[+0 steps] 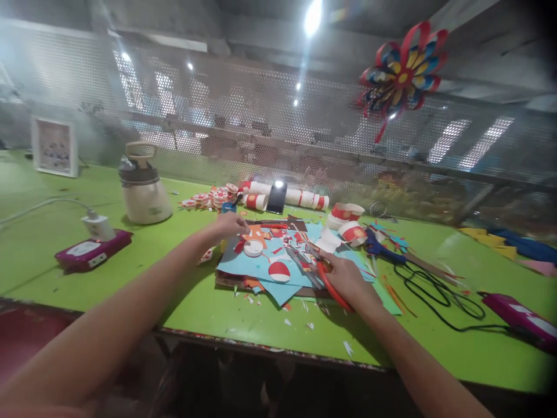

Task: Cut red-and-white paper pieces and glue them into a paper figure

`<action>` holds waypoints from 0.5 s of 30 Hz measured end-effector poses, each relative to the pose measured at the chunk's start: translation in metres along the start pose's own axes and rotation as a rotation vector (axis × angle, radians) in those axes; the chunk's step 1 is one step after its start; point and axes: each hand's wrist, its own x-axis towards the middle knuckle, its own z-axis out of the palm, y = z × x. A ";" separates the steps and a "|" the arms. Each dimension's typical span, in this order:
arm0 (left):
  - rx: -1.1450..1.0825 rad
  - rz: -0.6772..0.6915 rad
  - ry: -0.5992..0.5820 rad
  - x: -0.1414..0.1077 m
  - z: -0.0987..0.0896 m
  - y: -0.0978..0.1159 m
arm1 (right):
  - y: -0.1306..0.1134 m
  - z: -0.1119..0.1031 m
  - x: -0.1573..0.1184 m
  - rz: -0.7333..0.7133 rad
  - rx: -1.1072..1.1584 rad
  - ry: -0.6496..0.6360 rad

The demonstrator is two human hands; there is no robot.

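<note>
Status: cutting shows on the work surface. Small red and white scraps [310, 325] lie on the green table [191, 302] and on the blue sheets [235, 264]. Flower-patterned discs [220, 198] form a cluster at the back, and red-and-white cups [351, 233] sit to the right of the sheets, apparently cut down. The stacked sheets retain broad uncut areas. The remaining amount of work cannot be determined from this view.

Position: the blue sheets lie between your two hands, toward the front edge of the table. A red-and-white disc [279, 271] rests flat on them, nearer you than either hand's fingertips. A white round piece [253, 248] lies just beside your left hand, on the near side.

Left hand [231, 224]: fingers partly curled over the far-left part of the sheets. No held item is visible; whether the fingertips pinch anything, you cannot tell.

Right hand [344, 277]: fingers bent and close together at the orange-handled scissors [331, 285], blades pointing away over the sheets. Grip and exact finger opening cannot be confirmed.
</note>
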 end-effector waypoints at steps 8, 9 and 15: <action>0.234 0.041 -0.043 0.008 0.005 0.008 | -0.002 -0.004 -0.008 0.000 0.093 0.124; 0.249 0.060 -0.063 0.005 0.004 0.008 | -0.002 -0.005 -0.009 0.003 0.104 0.127; 0.324 0.138 -0.132 0.004 0.004 0.004 | -0.006 -0.004 -0.010 -0.032 0.158 0.123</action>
